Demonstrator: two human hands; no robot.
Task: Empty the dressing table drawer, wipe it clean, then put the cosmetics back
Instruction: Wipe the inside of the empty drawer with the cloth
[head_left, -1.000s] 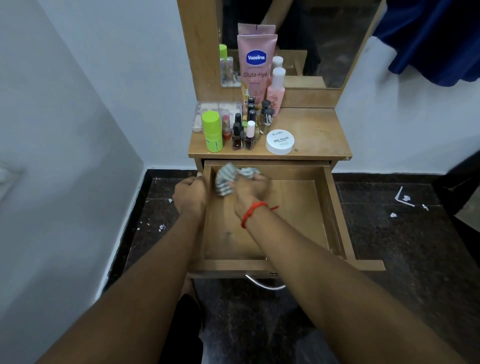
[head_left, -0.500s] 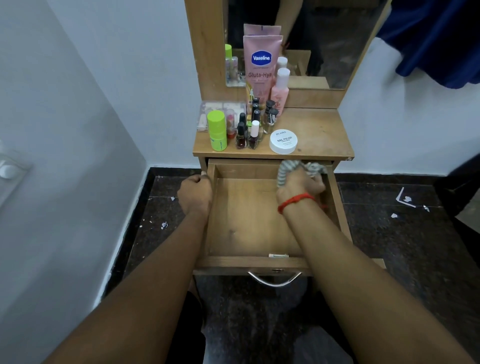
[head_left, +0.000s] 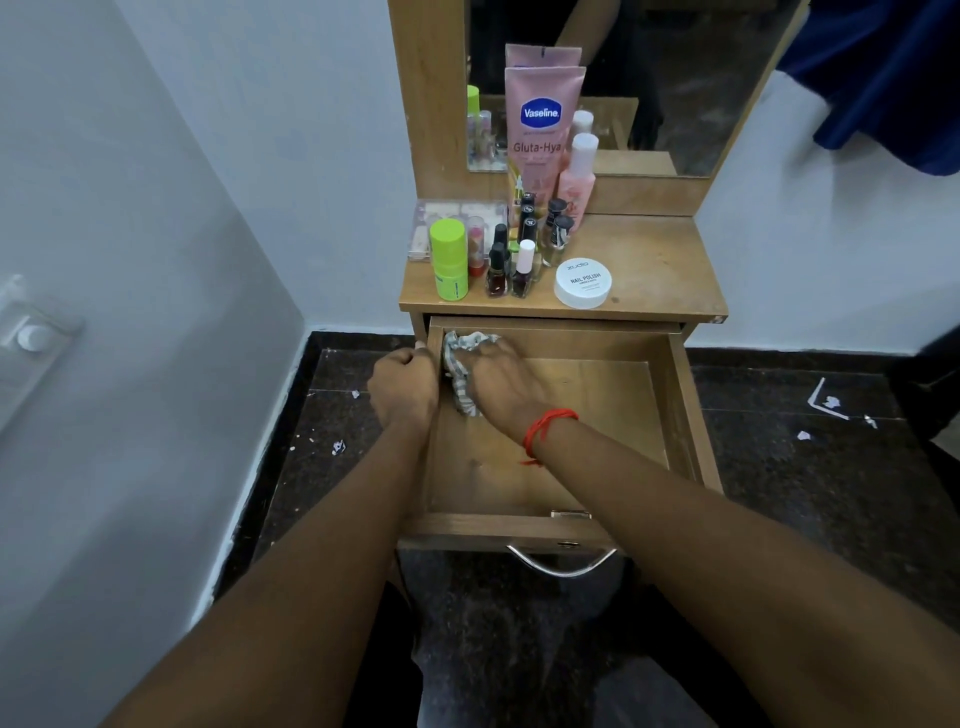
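Drawer (head_left: 597, 395) of the dressing table (head_left: 649, 270) pulled fully out, nothing inside but the cloth. Right hand (head_left: 498, 379) is in the drawer's back left corner, fingers curled down over a grey-white striped cloth (head_left: 460, 358) and pressing it against the drawer floor and left wall; cloth bunches out past the fingertips toward the back wall and hangs below the palm. Red thread band (head_left: 545, 431) on the right wrist. Left hand (head_left: 402, 387) is closed over the drawer's left side wall near the back, knuckles up, thumb end touching the rim just beside the cloth. Cosmetics all sit on the tabletop directly behind the drawer: lime green bottle (head_left: 448, 260) at back left, small nail polish bottles (head_left: 511, 270) clustered beside it, clear compartment box (head_left: 457, 221) behind those, white round nail polish jar (head_left: 582, 283) nearest the drawer's back edge at centre, pink Vaseline tube (head_left: 540, 130) and pink bottle with white cap (head_left: 577, 171) standing against the mirror (head_left: 701, 78). Metal handle (head_left: 561, 564) on drawer front, toward the camera. Dark floor (head_left: 805, 493) on both sides of the drawer, with white scraps.
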